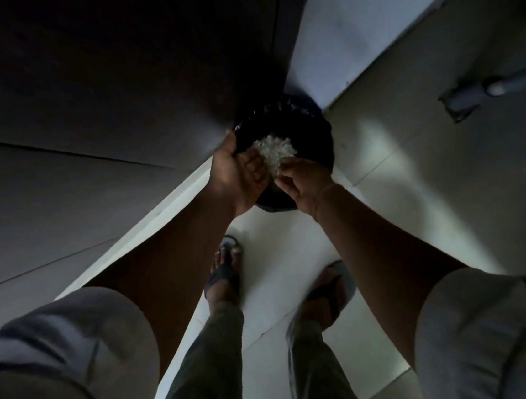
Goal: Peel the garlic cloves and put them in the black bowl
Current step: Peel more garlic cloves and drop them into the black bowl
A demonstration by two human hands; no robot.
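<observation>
I am standing and looking down at a black, bag-lined container point(314, 128) on the floor by a dark cabinet corner. My left hand point(239, 172) is cupped over its near rim and holds a white, flaky heap that looks like garlic skins point(274, 149). My right hand point(302, 178) is just to the right, with its fingertips pinching the near edge of that heap. Both hands hover above the container's opening. I cannot make out any peeled cloves, and the dim light hides the inside of the container.
Dark cabinet fronts point(84, 137) fill the left and top. Pale floor tiles point(415, 165) spread to the right. My sandalled feet point(227, 269) stand just short of the container. A grey tool with a handle point(473, 96) lies on the floor at the right.
</observation>
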